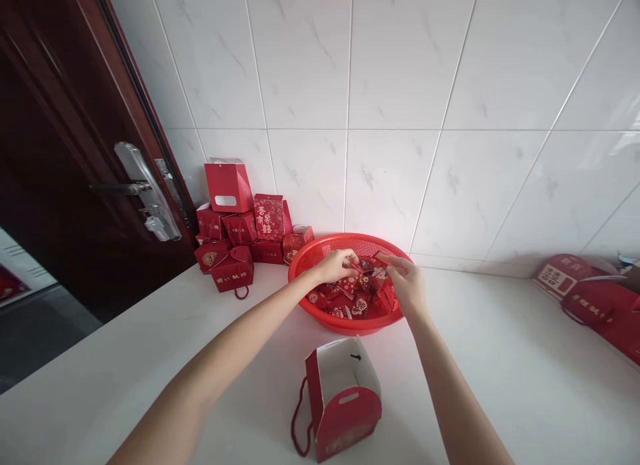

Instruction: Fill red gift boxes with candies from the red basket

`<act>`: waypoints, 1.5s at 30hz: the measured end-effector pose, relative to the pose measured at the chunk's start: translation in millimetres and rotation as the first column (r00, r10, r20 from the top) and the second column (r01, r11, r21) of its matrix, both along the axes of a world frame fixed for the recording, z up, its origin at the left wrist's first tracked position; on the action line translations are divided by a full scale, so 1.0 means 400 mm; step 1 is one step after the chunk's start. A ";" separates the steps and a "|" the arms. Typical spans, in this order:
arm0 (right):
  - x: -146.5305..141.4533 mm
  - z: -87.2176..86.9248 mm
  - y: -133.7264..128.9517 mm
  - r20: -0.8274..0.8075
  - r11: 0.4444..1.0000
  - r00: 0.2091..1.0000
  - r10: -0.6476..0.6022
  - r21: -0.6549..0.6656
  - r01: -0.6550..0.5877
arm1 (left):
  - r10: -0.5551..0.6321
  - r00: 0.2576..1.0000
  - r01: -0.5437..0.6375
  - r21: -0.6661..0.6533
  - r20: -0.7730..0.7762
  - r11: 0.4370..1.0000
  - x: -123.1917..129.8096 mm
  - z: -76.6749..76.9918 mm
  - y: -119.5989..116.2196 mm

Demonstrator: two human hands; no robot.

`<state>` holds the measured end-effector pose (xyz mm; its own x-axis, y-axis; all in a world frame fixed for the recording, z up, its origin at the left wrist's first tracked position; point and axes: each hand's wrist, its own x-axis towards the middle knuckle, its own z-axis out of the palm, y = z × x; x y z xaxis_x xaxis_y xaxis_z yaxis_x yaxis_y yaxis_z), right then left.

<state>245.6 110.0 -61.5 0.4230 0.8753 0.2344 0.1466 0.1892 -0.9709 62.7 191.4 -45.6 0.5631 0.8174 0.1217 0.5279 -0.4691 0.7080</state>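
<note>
Over a red plastic basket (pixel 320 316) full of small red wrapped candies (pixel 360 306), both my hands are at work. My left hand (pixel 337 265) is closed, its fingertips pinching a small red candy packet (pixel 356 266) above the pile. On the other side, my right hand (pixel 407 278) pinches another flat red packet (pixel 385 257) near the right rim. In front of the basket stands a red gift box (pixel 347 422) with its top open and its white inside showing. A dark red cord handle (pixel 299 418) hangs at its left.
Several red gift boxes (pixel 233 228) are stacked at the back left against the tiled wall (pixel 395 58). More red boxes (pixel 600 305) lie at the right edge. A dark wooden door (pixel 55 105) with a metal handle stands at the left, beside the white table (pixel 480 345).
</note>
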 end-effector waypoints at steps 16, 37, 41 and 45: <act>0.001 -0.013 0.008 -0.089 0.991 0.990 0.109 0.086 -0.101 | -0.121 0.981 0.118 0.031 0.149 0.993 0.092 0.043 0.014; -0.008 0.000 -0.005 -0.289 0.987 0.955 -0.069 0.117 0.107 | -0.142 0.944 0.189 0.137 -0.297 0.972 0.107 -0.008 0.017; -0.008 0.002 -0.005 -0.287 0.985 0.956 -0.062 0.134 0.104 | -0.274 0.885 0.353 0.159 -0.377 0.922 0.134 -0.020 -0.011; -0.005 -0.004 0.001 -0.298 0.987 0.953 -0.054 0.129 0.096 | -0.309 0.793 0.443 0.148 -0.526 0.884 0.153 -0.018 -0.048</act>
<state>243.4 110.4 -63.1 0.5544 0.8057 0.2084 -0.1215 0.3260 -0.9375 123.7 172.3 -53.0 0.8592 0.5065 -0.0726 0.5076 -0.8258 0.2460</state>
